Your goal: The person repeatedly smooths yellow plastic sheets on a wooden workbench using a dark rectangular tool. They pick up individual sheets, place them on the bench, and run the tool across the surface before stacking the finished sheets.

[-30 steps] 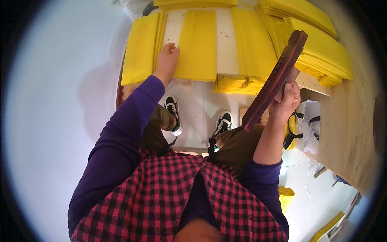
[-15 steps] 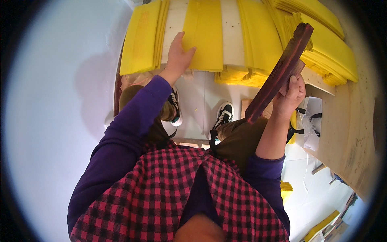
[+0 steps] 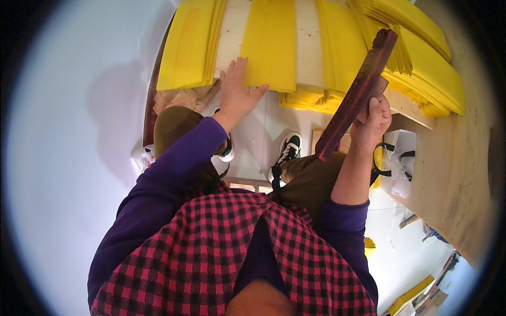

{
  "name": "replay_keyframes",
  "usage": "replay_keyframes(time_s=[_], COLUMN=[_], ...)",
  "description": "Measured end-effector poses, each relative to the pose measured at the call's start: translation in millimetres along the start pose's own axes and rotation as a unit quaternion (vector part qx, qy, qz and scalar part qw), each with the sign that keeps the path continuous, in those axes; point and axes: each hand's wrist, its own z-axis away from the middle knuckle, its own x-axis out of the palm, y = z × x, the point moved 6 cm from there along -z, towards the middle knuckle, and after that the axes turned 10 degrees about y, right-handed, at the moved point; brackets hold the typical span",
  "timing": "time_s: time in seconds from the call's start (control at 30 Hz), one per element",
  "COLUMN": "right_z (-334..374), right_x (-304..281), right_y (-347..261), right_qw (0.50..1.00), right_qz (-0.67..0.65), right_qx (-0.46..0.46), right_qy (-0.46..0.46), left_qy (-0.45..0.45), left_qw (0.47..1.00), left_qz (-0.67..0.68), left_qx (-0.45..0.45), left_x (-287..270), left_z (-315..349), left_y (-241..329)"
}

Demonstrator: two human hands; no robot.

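My right hand (image 3: 372,120) grips a long dark wooden bar (image 3: 356,95) by a small flat wooden handle on its side. The bar is stained dark red, has a rough far end and is held up at a slant above the bench. My left hand (image 3: 238,95) is open, fingers spread, at the near left edge of a long yellow sheet (image 3: 271,47); I cannot tell whether its fingertips press on it. To the left lies a stack of folded yellow sheets (image 3: 187,47) with faint reddish marks. Another yellow stack (image 3: 342,47) lies partly behind the bar.
The pale wooden bench (image 3: 232,37) bears more yellow stacks (image 3: 429,79) at the right. Below its edge hang yellow sheets (image 3: 303,101). A wooden panel (image 3: 448,174) stands at right, beside a white bag (image 3: 403,163) with black straps. A pale wall (image 3: 68,158) bounds the left.
My left hand has drawn back toward me and its fingers have spread wider. The bar in my right hand has shifted slightly left. The yellow stacks look about the same.
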Motion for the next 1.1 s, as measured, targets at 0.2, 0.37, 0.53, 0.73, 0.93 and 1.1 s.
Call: replay_keyframes(time_s=[0.2,0.37,0.53,0.73,0.93,1.1], right_z=[-1.9,-3.5,-4.2,-3.2,-3.2,-1.9], right_x=[6.0,4.6,4.7,7.1,3.0,2.3], right_y=[8.3,15.2,15.8,15.0,14.5,13.5], right_qw=[1.000,0.999,0.999,0.999,0.999,1.000], right_qz=[0.030,0.034,0.034,0.036,0.033,0.025], right_qx=[0.006,0.012,0.018,-0.014,-0.002,0.010], right_qy=[0.006,0.001,-0.003,-0.002,-0.010,-0.013], left_qy=[0.025,0.027,0.030,0.000,0.011,-0.017], left_qw=[0.999,0.999,0.999,0.997,0.994,0.991], left_qz=[-0.031,-0.042,-0.033,-0.066,-0.102,-0.119], left_qx=[-0.015,-0.018,-0.015,-0.046,-0.047,-0.066], left_x=[6.1,12.4,5.7,2.8,9.7,18.4], left_z=[1.0,1.2,-1.6,-3.5,-3.4,-5.0], left_y=[8.5,6.5,14.2,26.7,35.9,37.8])
